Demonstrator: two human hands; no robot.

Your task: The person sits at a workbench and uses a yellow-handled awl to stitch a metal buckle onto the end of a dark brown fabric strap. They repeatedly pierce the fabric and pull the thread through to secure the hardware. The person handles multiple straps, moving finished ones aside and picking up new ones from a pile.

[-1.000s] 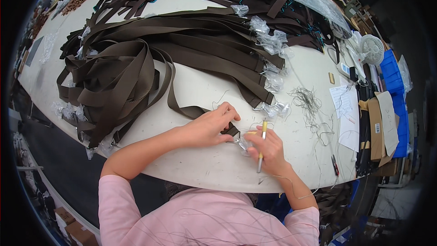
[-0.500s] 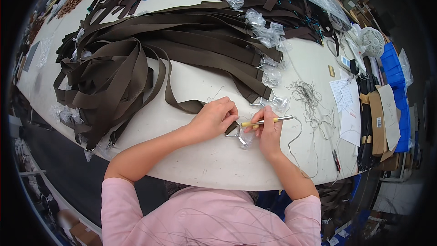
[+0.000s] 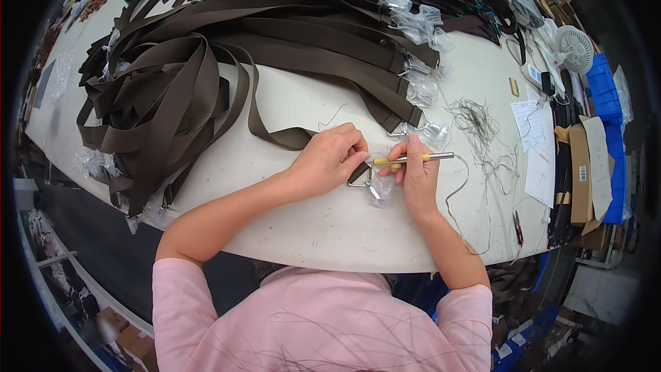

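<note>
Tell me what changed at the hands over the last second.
The right hand swung its yellow-handled tool from pointing down toward the table edge to lying level, tip to the right. The left hand stayed on the brown strap end by the metal ring. The strap pile is unchanged.

Straps [image 3: 227, 62]: dark brown, plain webbing. Table [image 3: 303, 220]: off-white, bare. Tool [image 3: 413, 159] in the right hand [image 3: 416, 176]: yellow grip, silver metal shaft. Ring [image 3: 366, 173] at the strap end: silver-grey. Bags [image 3: 416, 24] along the straps: clear, glinting white. Thread tangle [image 3: 475, 120]: dark grey-brown. Sleeve [image 3: 310, 324]: pale pink. Crates [image 3: 606, 96]: bright blue. Fan [image 3: 575, 48]: white. Papers [image 3: 530, 124]: white, dark print. Card [image 3: 595, 158]: tan.
</note>
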